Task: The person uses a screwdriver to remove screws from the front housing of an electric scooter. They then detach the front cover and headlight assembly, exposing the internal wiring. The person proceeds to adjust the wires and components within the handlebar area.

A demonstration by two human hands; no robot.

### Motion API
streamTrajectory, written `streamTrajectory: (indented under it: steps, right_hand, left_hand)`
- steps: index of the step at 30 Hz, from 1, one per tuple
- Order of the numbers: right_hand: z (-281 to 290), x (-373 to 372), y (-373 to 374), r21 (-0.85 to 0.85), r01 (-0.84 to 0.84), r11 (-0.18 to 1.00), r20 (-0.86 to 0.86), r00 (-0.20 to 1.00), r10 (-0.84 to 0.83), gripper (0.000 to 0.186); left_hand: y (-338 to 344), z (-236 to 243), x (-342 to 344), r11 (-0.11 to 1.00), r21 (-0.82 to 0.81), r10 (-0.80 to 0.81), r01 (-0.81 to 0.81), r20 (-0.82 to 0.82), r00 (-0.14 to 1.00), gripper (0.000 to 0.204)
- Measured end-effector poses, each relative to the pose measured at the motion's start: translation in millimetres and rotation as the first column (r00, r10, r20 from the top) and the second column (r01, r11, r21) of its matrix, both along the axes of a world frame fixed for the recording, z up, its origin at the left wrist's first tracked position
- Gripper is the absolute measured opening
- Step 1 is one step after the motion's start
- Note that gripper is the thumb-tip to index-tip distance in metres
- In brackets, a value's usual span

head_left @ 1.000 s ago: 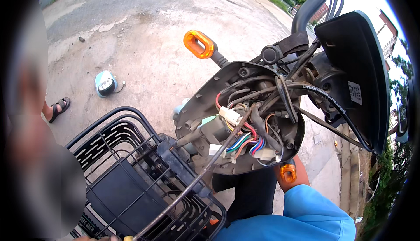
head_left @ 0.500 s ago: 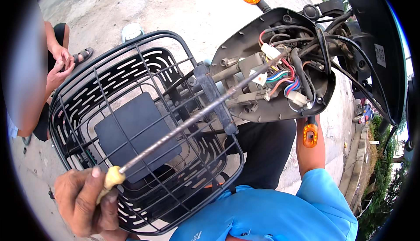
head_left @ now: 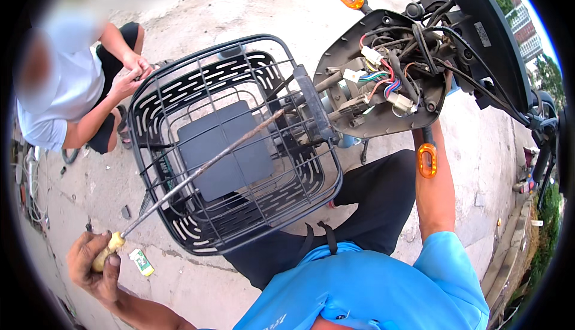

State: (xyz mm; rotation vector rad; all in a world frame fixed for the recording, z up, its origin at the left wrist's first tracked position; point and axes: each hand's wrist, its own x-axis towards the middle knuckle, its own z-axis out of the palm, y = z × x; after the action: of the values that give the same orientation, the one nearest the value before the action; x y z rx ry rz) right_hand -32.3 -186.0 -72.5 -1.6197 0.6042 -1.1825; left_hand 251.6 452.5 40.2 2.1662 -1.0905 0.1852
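In my left hand point(head_left: 90, 261), out at the lower left, is the yellow handle of a long screwdriver point(head_left: 203, 168). Its thin, rusty shaft slants over the black wire basket point(head_left: 263, 60), with the tip above the basket's inner side. My right forearm point(head_left: 436, 198) reaches up behind the open plastic front shell point(head_left: 340, 48) of a two-wheeler. That shell hides nearly all of my right hand, so its grip does not show. Inside the shell lie coloured wires point(head_left: 389, 81) and white plug connectors point(head_left: 402, 103).
Orange turn signals point(head_left: 427, 160) stick out from the shell, beside a dark panel point(head_left: 488, 36) with cables. A flat dark plate point(head_left: 221, 150) shows through the basket. A person point(head_left: 66, 90) squats at the left, hands together. A small green-and-white packet point(head_left: 142, 262) lies on the ground.
The screwdriver has drawn back left, its tip leaving the wiring area for above the basket. My left hand has moved lower. The view has shifted, showing more of the squatting person.
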Motion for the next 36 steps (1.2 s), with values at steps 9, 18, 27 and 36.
streamTrajectory:
  steps: [9, 18, 27, 36]
  right_hand:
    - [-12.5, 1.6, -36.6, -0.021, -0.017, 1.0, 0.07, 0.997, 0.019, 0.042]
    - [-19.0, -64.0, 122.3, -0.019, 0.369, 0.929, 0.103, 0.925, -0.365, 0.032]
    - [-7.2, -21.7, 246.9, -0.006, 0.053, 0.999, 0.263, 0.964, -0.049, 0.049]
    - [12.3, -15.9, 310.5, -0.561, -0.513, 0.65, -0.344, 0.858, 0.381, 0.047]
  left_hand:
    - [83.6, -38.8, -0.6, 0.887, -0.41, 0.095, -0.21, -0.282, 0.955, 0.037]
    - [140.2, -86.6, -71.1, 0.771, -0.412, 0.266, -0.485, -0.484, 0.834, 0.034]
    - [110.7, -109.1, -62.0, 0.613, -0.63, 0.122, -0.477, -0.521, 0.845, 0.029]
    - [95.2, -122.1, -71.8, 0.604, -0.636, 0.093, -0.48, -0.542, 0.835, 0.028]
